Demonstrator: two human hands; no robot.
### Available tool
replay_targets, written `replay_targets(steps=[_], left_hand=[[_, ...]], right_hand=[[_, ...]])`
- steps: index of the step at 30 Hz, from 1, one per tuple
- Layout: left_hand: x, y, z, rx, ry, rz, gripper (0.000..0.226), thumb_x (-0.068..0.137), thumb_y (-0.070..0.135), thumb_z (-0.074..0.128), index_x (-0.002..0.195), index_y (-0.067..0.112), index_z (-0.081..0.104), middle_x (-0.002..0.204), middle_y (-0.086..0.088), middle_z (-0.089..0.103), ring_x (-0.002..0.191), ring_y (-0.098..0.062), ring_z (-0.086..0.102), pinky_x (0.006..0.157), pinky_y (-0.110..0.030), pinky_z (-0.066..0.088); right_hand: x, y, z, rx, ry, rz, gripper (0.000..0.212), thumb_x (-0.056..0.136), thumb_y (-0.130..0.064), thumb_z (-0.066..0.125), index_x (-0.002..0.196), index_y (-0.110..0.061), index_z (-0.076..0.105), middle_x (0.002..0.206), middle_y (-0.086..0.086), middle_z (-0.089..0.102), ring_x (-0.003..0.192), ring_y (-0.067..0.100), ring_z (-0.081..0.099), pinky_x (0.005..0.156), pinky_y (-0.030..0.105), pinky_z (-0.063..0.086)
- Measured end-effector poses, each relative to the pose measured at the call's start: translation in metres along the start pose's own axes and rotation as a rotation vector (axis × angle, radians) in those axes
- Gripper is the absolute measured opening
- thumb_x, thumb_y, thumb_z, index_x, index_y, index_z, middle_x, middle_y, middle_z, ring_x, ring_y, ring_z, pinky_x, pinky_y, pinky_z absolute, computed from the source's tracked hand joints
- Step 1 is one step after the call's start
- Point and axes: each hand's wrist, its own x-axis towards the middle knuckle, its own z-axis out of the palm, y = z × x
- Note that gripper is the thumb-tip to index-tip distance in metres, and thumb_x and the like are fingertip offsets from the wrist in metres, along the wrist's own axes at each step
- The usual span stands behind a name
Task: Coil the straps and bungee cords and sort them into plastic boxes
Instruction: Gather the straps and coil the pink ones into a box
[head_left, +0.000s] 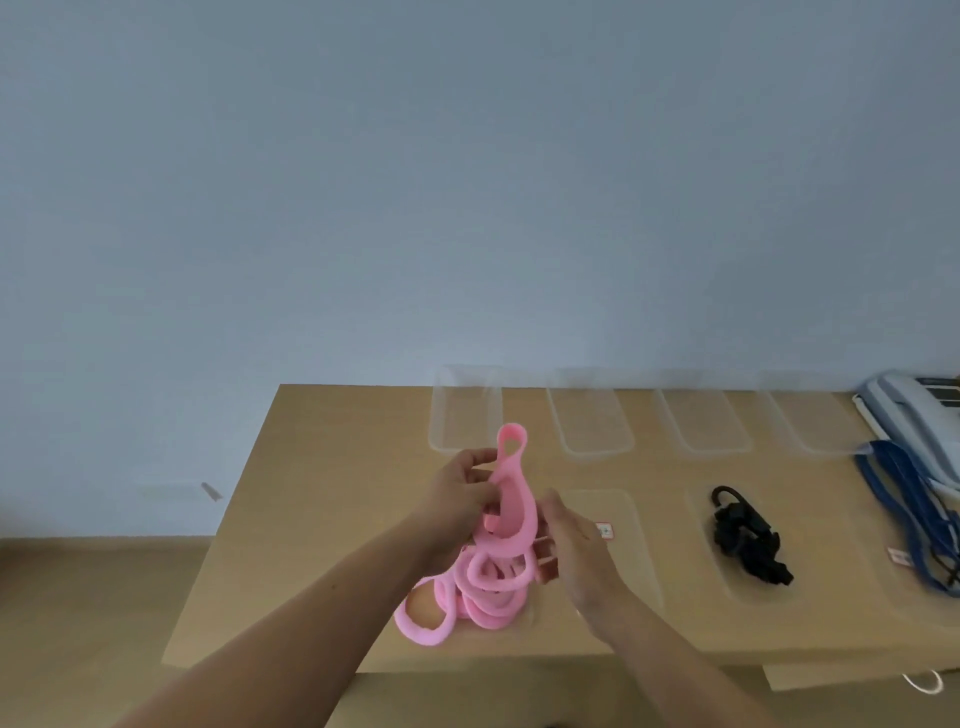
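Left hand (462, 499) clamped on the pink strap (511, 514), raised at the table's (337, 467) six o'clock. Right hand (576, 551) touches its loops, grip unclear. Strap judged light, soft, floppy: best held at the gathered loops.

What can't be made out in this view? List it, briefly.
1. Head view: whether the right hand grips the pink strap; motion blur and the strap's loops hide its fingertips.
2. Head view: the label on the near clear box is too small to read.
3. Head view: the blue straps and telephone are cut off by the right edge.
4. Head view: the black bungee cord is a dark lump, so its coiling is unclear.
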Motion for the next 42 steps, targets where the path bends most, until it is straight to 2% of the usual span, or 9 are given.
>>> replay_targets(steps=[3,6,10,17,21,24,36,38,42], left_hand=[[0.014,-0.009,0.034,0.039,0.03,-0.014,0.051,0.088,-0.009,0.051,0.132,0.016,0.052,0.11,-0.011,0.07,0.087,-0.025,0.071,0.069,-0.035,0.057],[0.028,-0.021,0.069,0.071,0.005,-0.073,0.047,0.087,-0.004,0.056,0.129,0.017,0.053,0.111,-0.008,0.071,0.092,-0.027,0.073,0.078,-0.042,0.06],[0.045,-0.039,0.097,0.207,-0.039,-0.136,0.043,0.088,0.001,0.057,0.127,0.018,0.052,0.111,-0.007,0.07,0.092,-0.027,0.07,0.074,-0.04,0.057],[0.066,-0.064,0.114,0.37,0.058,-0.091,0.042,0.088,-0.001,0.059,0.129,0.01,0.055,0.108,-0.002,0.069,0.083,-0.021,0.07,0.065,-0.028,0.057],[0.067,-0.081,0.123,0.609,0.044,-0.108,0.041,0.092,0.013,0.06,0.133,0.015,0.053,0.115,0.009,0.063,0.08,-0.011,0.065,0.062,-0.021,0.05],[0.065,-0.087,0.132,0.841,0.035,-0.078,0.043,0.093,0.029,0.061,0.135,0.021,0.054,0.121,0.009,0.062,0.096,-0.01,0.063,0.076,-0.019,0.048],[0.039,-0.082,0.125,1.195,-0.15,-0.122,0.058,0.096,0.035,0.053,0.15,0.022,0.037,0.149,-0.004,0.041,0.129,-0.026,0.049,0.105,-0.038,0.041],[0.029,-0.077,0.115,1.173,-0.113,-0.123,0.062,0.096,0.034,0.054,0.152,0.024,0.031,0.155,-0.002,0.034,0.136,-0.024,0.042,0.109,-0.038,0.038],[0.001,-0.06,0.083,1.14,0.112,-0.027,0.06,0.092,0.035,0.055,0.149,0.03,0.036,0.15,0.005,0.043,0.12,-0.018,0.054,0.099,-0.035,0.045]], right_hand=[[0.001,0.0,-0.038,-0.085,0.013,0.005,0.029,0.098,-0.03,0.057,0.092,-0.006,0.071,0.081,0.009,0.073,0.059,0.012,0.066,0.05,0.021,0.049],[0.006,0.006,-0.075,-0.229,0.069,0.007,0.01,0.093,-0.015,0.063,0.091,-0.01,0.07,0.082,0.008,0.075,0.066,0.024,0.072,0.065,0.039,0.059],[0.021,0.018,-0.115,-0.277,0.167,0.047,0.009,0.093,-0.013,0.063,0.093,-0.014,0.071,0.085,0.006,0.074,0.069,0.024,0.073,0.07,0.043,0.061],[0.055,0.043,-0.145,-0.265,0.102,0.097,0.008,0.09,-0.017,0.067,0.097,-0.016,0.072,0.09,0.005,0.075,0.081,0.027,0.072,0.082,0.05,0.057],[0.059,0.062,-0.153,-0.325,0.069,0.177,0.018,0.094,-0.037,0.062,0.089,-0.022,0.07,0.078,0.0,0.075,0.071,0.021,0.072,0.075,0.044,0.059],[0.063,0.067,-0.155,-0.612,0.094,0.133,0.03,0.096,-0.05,0.05,0.089,-0.025,0.064,0.08,-0.004,0.069,0.072,0.016,0.066,0.066,0.035,0.053],[0.066,0.061,-0.157,-1.212,-0.009,0.049,0.033,0.096,-0.046,0.041,0.111,-0.021,0.055,0.104,0.001,0.058,0.09,0.02,0.061,0.076,0.036,0.056],[0.064,0.051,-0.153,-1.306,0.028,0.017,0.037,0.095,-0.046,0.043,0.116,-0.018,0.055,0.111,0.002,0.059,0.099,0.021,0.059,0.081,0.036,0.054],[0.054,0.022,-0.122,-1.454,0.116,-0.255,0.045,0.088,-0.042,0.052,0.124,-0.015,0.046,0.123,0.004,0.052,0.112,0.026,0.049,0.084,0.034,0.044]])
